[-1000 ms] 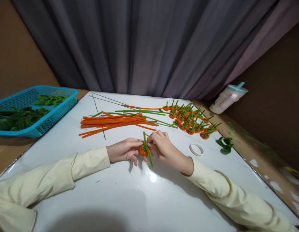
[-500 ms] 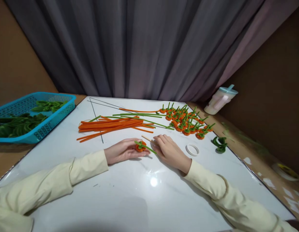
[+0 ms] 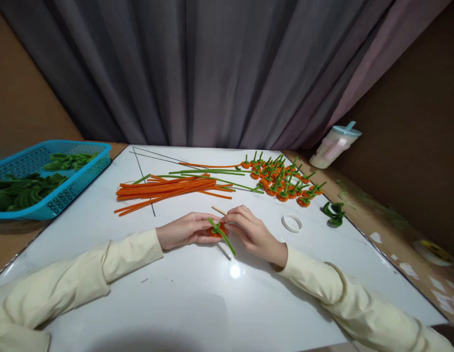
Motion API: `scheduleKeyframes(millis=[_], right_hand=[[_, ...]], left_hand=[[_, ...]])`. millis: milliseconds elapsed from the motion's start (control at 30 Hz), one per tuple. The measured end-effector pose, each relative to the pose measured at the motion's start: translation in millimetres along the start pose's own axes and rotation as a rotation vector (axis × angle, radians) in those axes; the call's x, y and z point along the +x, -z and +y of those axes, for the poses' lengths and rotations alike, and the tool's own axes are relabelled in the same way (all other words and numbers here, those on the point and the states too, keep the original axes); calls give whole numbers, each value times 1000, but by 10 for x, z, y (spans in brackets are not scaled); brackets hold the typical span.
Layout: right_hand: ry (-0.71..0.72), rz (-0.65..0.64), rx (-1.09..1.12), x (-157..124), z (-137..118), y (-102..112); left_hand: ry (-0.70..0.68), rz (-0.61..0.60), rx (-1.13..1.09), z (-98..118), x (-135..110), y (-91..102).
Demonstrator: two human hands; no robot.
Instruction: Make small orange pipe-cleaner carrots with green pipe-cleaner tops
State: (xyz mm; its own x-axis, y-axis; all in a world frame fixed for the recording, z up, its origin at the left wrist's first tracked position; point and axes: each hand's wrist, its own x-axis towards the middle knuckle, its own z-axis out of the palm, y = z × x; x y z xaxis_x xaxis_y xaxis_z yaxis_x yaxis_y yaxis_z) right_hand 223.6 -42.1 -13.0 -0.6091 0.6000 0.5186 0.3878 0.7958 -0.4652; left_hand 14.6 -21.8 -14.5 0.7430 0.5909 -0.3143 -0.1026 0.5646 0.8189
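Note:
Both my hands meet at the middle of the white table [image 3: 175, 298]. My left hand [image 3: 185, 230] is closed on a small orange pipe-cleaner pumpkin [image 3: 215, 231]. A green pipe-cleaner stem [image 3: 222, 236] crosses the pumpkin and sticks out toward me. My right hand [image 3: 247, 227] pinches at the pumpkin's right side with curled fingers. A thin wooden stick [image 3: 218, 210] lies just behind the fingers; I cannot tell whether the right hand holds it.
A bundle of orange pipe cleaners [image 3: 168, 189] and green ones [image 3: 208, 172] lies behind my hands. Several finished pumpkins [image 3: 282, 183] sit at the back right, near a white ring [image 3: 292, 223] and green loops [image 3: 333, 211]. A blue basket [image 3: 47, 176] of green pieces stands left; a lidded cup [image 3: 335, 145] right.
The green stem swung from pointing right to pointing down toward me. My right hand moved back onto the pumpkin and curled its fingers.

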Motion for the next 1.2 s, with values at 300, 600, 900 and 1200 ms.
scheduleKeyframes(millis=[300, 600, 900, 1200], right_hand=[[67, -30, -71, -28, 0, -67], [26, -32, -89, -40, -30, -63], [-15, -87, -118, -48, -46, -46], [-103, -4, 0, -81, -59, -56]], left_hand=[[67, -26, -92, 22, 7, -28], [11, 9, 18, -28, 5, -30], [-74, 113, 47, -47, 0, -52], [-163, 147, 267, -68, -13, -138]])
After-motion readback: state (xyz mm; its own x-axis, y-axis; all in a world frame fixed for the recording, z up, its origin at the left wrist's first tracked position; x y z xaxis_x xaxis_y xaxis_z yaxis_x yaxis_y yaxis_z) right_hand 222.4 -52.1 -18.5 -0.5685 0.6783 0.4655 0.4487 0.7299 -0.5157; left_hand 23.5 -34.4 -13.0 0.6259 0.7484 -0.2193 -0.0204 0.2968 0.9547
